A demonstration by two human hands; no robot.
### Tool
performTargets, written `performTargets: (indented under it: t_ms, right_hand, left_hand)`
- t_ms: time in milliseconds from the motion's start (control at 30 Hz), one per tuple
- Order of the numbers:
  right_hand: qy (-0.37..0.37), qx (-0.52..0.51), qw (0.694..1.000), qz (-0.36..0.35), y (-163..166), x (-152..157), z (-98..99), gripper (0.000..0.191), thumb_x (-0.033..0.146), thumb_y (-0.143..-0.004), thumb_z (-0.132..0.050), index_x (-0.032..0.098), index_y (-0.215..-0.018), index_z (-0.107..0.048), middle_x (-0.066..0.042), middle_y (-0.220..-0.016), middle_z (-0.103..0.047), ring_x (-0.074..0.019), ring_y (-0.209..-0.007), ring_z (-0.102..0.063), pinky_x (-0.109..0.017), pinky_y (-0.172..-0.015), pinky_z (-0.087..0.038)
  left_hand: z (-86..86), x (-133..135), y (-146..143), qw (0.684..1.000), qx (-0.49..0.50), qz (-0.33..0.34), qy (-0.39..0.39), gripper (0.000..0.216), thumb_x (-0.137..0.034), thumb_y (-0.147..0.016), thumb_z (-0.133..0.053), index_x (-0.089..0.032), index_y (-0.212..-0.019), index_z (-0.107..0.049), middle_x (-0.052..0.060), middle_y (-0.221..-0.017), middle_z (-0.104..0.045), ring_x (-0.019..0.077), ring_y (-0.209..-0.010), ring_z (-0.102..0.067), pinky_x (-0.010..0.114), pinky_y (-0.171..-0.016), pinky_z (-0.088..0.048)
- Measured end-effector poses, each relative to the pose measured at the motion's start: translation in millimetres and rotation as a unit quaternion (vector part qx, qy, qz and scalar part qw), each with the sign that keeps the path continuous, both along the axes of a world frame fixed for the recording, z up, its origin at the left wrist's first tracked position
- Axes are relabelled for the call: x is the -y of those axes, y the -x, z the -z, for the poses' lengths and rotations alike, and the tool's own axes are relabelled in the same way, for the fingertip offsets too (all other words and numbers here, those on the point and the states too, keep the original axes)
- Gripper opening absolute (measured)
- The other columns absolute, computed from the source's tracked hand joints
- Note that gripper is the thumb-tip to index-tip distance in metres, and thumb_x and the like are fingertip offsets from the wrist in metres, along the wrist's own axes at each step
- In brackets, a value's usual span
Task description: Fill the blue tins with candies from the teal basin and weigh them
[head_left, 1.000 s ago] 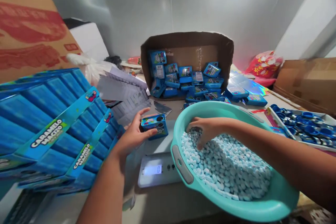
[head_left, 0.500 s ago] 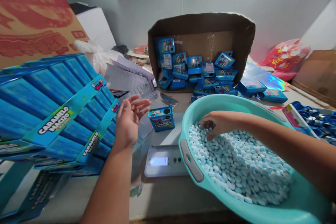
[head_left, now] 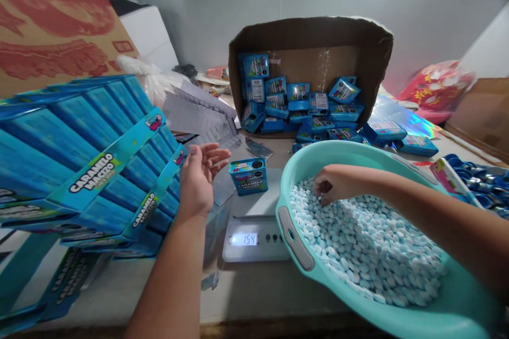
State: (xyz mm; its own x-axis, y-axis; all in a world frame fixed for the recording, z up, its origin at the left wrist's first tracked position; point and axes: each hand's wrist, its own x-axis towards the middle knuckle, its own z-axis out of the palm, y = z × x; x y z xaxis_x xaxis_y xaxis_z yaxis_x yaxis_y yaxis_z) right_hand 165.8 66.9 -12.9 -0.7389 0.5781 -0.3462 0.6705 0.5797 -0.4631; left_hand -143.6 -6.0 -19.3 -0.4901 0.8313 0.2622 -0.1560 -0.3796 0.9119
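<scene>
Head view: blue box (head_left: 249, 177) upright near scale's (head_left: 258, 251) left edge, long axis left-right, just right of empty, loose left grip (head_left: 198, 183), nearer; right grip (head_left: 333, 184) curled at candies (head_left: 366, 246), hold can't tell

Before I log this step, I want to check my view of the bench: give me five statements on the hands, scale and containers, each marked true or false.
1. A small blue box stands on the white scale. True.
2. The left hand grips that small blue box. False: it is open beside it, not holding it.
3. The right hand is in the teal tub, among pale pieces. True.
4. The display reads 0. False: it shows the digits 154; any decimal point is too small to tell.
5. The cardboard carton holds several blue boxes. True.
</scene>
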Motion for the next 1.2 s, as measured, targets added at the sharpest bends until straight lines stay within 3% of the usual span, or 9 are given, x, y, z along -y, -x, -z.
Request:
performTargets:
  t_ms: [233,367,433,533,600,700,833,1200]
  right_hand:
    - [-0.012,-0.014,1.0,0.001,-2,-4,-5.4,0.007,0.017,-0.07,-0.074,0.019,-0.077,-0.072,0.001,-0.069,-0.063,-0.0135,-0.063,-0.052,-0.025,-0.058,-0.034]
    - [0.001,-0.03,0.999,0.035,-3,-4,2.3,0.013,0.012,-0.067,-0.072,0.023,-0.074,-0.074,0.002,-0.067,-0.063,-0.0141,-0.062,-0.053,-0.026,-0.058,-0.034]
    - [0.001,-0.038,0.998,0.045,-2,-3,7.9,0.015,0.01,-0.064,-0.072,0.024,-0.07,-0.074,0.003,-0.065,-0.063,-0.0145,-0.06,-0.053,-0.026,-0.056,-0.034]
    - [-0.001,-0.049,0.998,0.049,0,-1,14.2,0.018,0.011,-0.059,-0.072,0.027,-0.068,-0.074,0.003,-0.064,-0.064,-0.0154,-0.058,-0.055,-0.027,-0.055,-0.034]
    - [-0.004,-0.051,0.997,0.051,0,-1,16.1,0.021,0.012,-0.058,-0.072,0.029,-0.07,-0.075,0.003,-0.065,-0.066,-0.0162,-0.058,-0.057,-0.027,-0.054,-0.034]
    - [-0.011,-0.047,0.998,0.051,0,0,16.1,0.024,0.015,-0.055,-0.072,0.032,-0.073,-0.076,0.003,-0.067,-0.068,-0.0175,-0.059,-0.058,-0.028,-0.054,-0.034]
    - [-0.017,-0.046,0.997,0.056,-2,1,14.6,0.024,0.018,-0.054,-0.072,0.032,-0.073,-0.076,0.001,-0.068,-0.068,-0.0199,-0.061,-0.059,-0.032,-0.056,-0.036]
    - [-0.017,-0.033,0.998,0.042,1,2,12.9,0.028,0.025,-0.052,-0.066,0.04,-0.074,-0.075,-0.001,-0.073,-0.073,-0.0199,-0.065,-0.066,-0.032,-0.055,-0.038]
  left_hand:
    - [2.9,2,2,0.999,-0.028,-0.018,-0.003,0.043,-0.057,-0.088,-0.056,-0.021,-0.112,-0.05,0.004,-0.088,-0.07,0.0198,-0.087,-0.07,0.033,-0.078,-0.054]
    - [-1.1,13,-8,0.983,-0.177,-0.047,0.005,0.041,-0.049,-0.092,-0.055,-0.021,-0.122,-0.05,0.007,-0.103,-0.068,0.0201,-0.099,-0.066,0.038,-0.092,-0.051]
    - [-2.6,19,-20,0.941,-0.331,-0.069,0.006,0.044,-0.044,-0.092,-0.055,-0.022,-0.129,-0.049,0.01,-0.117,-0.065,0.0226,-0.11,-0.062,0.043,-0.101,-0.046]
    - [2.0,24,-40,0.833,-0.548,-0.072,0.014,0.054,-0.041,-0.092,-0.056,-0.022,-0.141,-0.044,0.012,-0.131,-0.061,0.0285,-0.124,-0.053,0.049,-0.107,-0.041]
    - [8.5,23,-51,0.786,-0.61,-0.092,0.036,0.059,-0.042,-0.09,-0.058,-0.019,-0.143,-0.044,0.013,-0.132,-0.061,0.0324,-0.125,-0.051,0.052,-0.106,-0.04]
    - [16.2,18,-56,0.751,-0.647,-0.123,0.044,0.058,-0.038,-0.087,-0.063,-0.015,-0.139,-0.049,0.014,-0.13,-0.062,0.0345,-0.122,-0.05,0.054,-0.105,-0.041]
    - [16.6,15,-52,0.742,-0.657,-0.128,0.027,0.047,-0.033,-0.086,-0.065,-0.015,-0.128,-0.057,0.013,-0.123,-0.065,0.0325,-0.117,-0.053,0.051,-0.102,-0.044]
    - [14.8,18,-48,0.764,-0.636,-0.111,0.016,0.043,-0.027,-0.082,-0.068,-0.019,-0.123,-0.061,0.011,-0.12,-0.066,0.0312,-0.116,-0.057,0.051,-0.1,-0.048]
